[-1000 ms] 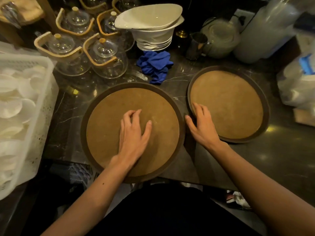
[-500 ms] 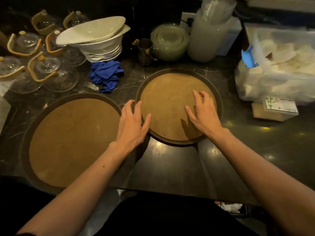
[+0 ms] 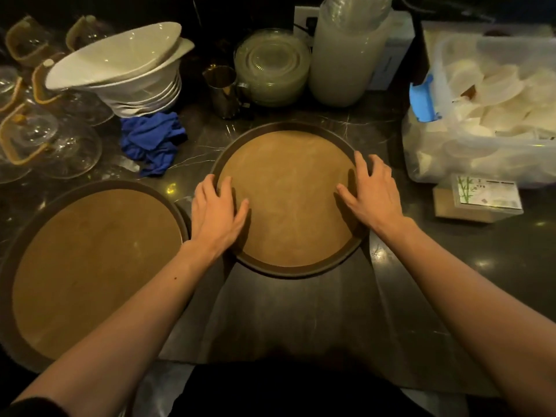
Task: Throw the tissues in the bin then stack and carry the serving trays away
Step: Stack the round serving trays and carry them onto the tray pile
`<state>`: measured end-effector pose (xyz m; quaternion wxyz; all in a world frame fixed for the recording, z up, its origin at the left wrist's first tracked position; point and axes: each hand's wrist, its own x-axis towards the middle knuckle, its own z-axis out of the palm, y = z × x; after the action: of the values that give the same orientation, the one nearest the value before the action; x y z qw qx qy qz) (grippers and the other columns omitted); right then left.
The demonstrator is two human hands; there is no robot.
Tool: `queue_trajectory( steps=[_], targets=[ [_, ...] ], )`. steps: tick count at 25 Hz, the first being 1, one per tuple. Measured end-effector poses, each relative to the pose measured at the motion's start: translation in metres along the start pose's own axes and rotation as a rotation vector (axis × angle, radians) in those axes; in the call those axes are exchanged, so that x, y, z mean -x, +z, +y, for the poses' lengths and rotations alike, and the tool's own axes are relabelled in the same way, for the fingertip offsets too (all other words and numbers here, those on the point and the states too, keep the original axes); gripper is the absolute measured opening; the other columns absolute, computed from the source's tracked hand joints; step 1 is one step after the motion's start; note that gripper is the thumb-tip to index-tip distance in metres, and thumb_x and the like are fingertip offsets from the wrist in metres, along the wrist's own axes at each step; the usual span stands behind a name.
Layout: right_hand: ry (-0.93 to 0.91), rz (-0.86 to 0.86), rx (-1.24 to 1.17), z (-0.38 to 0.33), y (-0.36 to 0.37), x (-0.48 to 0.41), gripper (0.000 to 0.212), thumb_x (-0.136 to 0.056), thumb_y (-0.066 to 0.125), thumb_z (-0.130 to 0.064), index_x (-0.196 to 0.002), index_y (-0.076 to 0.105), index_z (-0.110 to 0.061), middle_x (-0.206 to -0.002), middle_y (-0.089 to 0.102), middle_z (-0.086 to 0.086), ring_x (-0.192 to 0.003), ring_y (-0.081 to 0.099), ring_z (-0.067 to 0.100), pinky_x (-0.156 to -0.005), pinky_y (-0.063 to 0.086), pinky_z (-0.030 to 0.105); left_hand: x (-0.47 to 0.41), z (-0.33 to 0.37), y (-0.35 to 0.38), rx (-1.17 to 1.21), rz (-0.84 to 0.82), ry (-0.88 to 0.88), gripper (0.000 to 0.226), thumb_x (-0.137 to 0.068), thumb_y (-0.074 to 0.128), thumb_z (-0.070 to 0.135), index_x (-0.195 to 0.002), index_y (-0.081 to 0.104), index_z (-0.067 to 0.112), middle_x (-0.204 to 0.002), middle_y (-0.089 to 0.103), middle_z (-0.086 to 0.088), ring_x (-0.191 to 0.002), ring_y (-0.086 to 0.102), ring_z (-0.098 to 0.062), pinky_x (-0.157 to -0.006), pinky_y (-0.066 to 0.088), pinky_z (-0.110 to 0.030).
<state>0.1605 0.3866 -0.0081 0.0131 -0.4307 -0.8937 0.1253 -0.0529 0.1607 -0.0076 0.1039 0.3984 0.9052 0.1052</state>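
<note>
Two round serving trays with tan non-slip tops and dark rims lie flat on the dark marble counter. The smaller tray (image 3: 288,164) is in the middle, and the larger tray (image 3: 90,266) sits at the left, partly out of view. My left hand (image 3: 215,215) rests on the smaller tray's left rim, fingers spread, thumb on the tan surface. On the same tray's right rim lies my right hand (image 3: 371,192), fingers apart. Neither hand has closed around the rim. No tissues or bin are in view.
Behind the trays lie a crumpled blue cloth (image 3: 150,142), stacked white bowls (image 3: 132,70), a metal cup (image 3: 224,90), glass plates (image 3: 272,66) and a cloudy tub (image 3: 346,55). Glass teapots (image 3: 48,136) crowd the far left. A plastic bin of white dishes (image 3: 487,106) and a small box (image 3: 478,200) stand right.
My left hand left the larger tray and went to the smaller tray's left rim. My right hand slid across to its right rim. The view swung right.
</note>
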Motion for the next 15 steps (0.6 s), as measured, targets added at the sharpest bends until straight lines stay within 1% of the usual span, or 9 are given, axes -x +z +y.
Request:
queue_trajectory(
  steps=[2,4,6,9,11,13,15],
  targets=[
    [0.058,-0.006,-0.021,0.004,0.004,-0.010,0.080,-0.091,0.054,-0.056,-0.152,0.020,-0.016,-0.151,0.031,0.025,-0.135,0.035,0.044,-0.102,0.041,0.055,-0.011,-0.008,0.003,-0.014,-0.020,-0.065,0.073,-0.094,0.044,0.057,-0.151,0.022,0.018,-0.156,0.021,-0.026,-0.141,0.026,-0.044,-0.110,0.032,-0.058],
    [0.115,-0.007,-0.029,0.007,0.009,-0.017,0.082,-0.090,0.054,-0.057,-0.152,0.020,-0.016,-0.149,0.035,0.023,-0.132,0.040,0.042,-0.097,0.044,0.055,-0.020,-0.013,0.006,0.015,-0.048,-0.141,0.078,-0.092,0.043,0.062,-0.153,0.015,0.022,-0.154,0.022,-0.025,-0.137,0.030,-0.045,-0.102,0.038,-0.059],
    [0.165,-0.024,-0.036,0.010,0.013,-0.021,0.082,-0.091,0.052,-0.059,-0.151,0.020,-0.015,-0.145,0.040,0.021,-0.126,0.046,0.040,-0.091,0.046,0.056,-0.024,-0.016,0.011,0.070,-0.063,-0.194,0.082,-0.090,0.045,0.065,-0.153,0.009,0.025,-0.149,0.026,-0.023,-0.130,0.038,-0.043,-0.093,0.044,-0.057],
    [0.204,-0.062,-0.058,0.010,0.017,-0.020,0.080,-0.092,0.047,-0.063,-0.150,0.022,-0.015,-0.142,0.038,0.019,-0.114,0.055,0.041,-0.086,0.047,0.055,-0.024,-0.014,0.014,0.149,-0.049,-0.227,0.090,-0.089,0.050,0.064,-0.154,0.008,0.018,-0.141,0.030,-0.022,-0.122,0.046,-0.041,-0.087,0.048,-0.051],
    [0.214,-0.082,-0.093,0.010,0.017,-0.022,0.079,-0.092,0.048,-0.063,-0.150,0.023,-0.016,-0.141,0.038,0.018,-0.112,0.056,0.041,-0.087,0.046,0.054,-0.026,-0.011,0.016,0.190,-0.034,-0.253,0.095,-0.087,0.053,0.063,-0.154,0.009,0.012,-0.138,0.030,-0.020,-0.120,0.047,-0.040,-0.085,0.047,-0.048],
    [0.214,-0.106,-0.141,0.011,0.015,-0.024,0.079,-0.091,0.052,-0.061,-0.149,0.025,-0.016,-0.140,0.039,0.018,-0.114,0.055,0.040,-0.090,0.045,0.054,-0.025,-0.009,0.016,0.231,-0.032,-0.268,0.098,-0.085,0.057,0.063,-0.153,0.010,0.010,-0.136,0.029,-0.019,-0.118,0.047,-0.039,-0.084,0.046,-0.045],
    [0.199,-0.120,-0.182,0.013,0.013,-0.021,0.079,-0.090,0.055,-0.060,-0.149,0.026,-0.015,-0.138,0.039,0.018,-0.115,0.055,0.039,-0.092,0.046,0.052,-0.023,-0.007,0.015,0.291,-0.022,-0.270,0.100,-0.083,0.062,0.062,-0.153,0.012,0.011,-0.136,0.028,-0.019,-0.117,0.047,-0.038,-0.087,0.046,-0.044]
  ],
)
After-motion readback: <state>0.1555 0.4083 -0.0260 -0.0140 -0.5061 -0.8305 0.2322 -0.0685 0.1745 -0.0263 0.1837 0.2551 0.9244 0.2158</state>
